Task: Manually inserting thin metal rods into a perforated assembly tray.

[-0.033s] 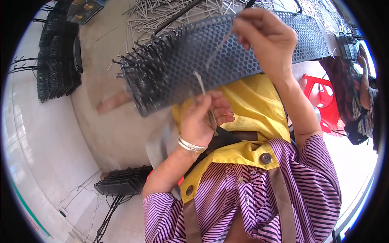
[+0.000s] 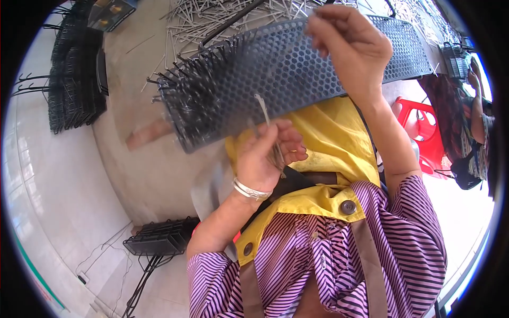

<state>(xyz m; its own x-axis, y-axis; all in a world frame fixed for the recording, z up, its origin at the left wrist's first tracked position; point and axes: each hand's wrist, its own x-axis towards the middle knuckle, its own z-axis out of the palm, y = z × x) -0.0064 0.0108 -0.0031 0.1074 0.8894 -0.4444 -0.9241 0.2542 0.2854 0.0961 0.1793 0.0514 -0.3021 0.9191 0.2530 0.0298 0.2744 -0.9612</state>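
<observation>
Long dark perforated panel [image 2: 297,69] held up across upper middle of view, honeycomb holes, left end bristling with inserted metal pins [image 2: 196,90]. Beneath it, yellow apron [image 2: 334,143] over purple striped shirt [image 2: 403,254]. Heap of loose pins [image 2: 212,18] on pale surface behind panel. Stacked dark panels [image 2: 74,74] far left; another dark panel [image 2: 159,238] low on floor. Red stool [image 2: 424,127] at right. Right hand [image 2: 350,47] closed on panel's top edge, pinching. Left hand [image 2: 265,153] below panel, curled around small bundle of pins [image 2: 273,143], one sticking up toward holes. Silver bangle [image 2: 250,190] on left wrist.
</observation>
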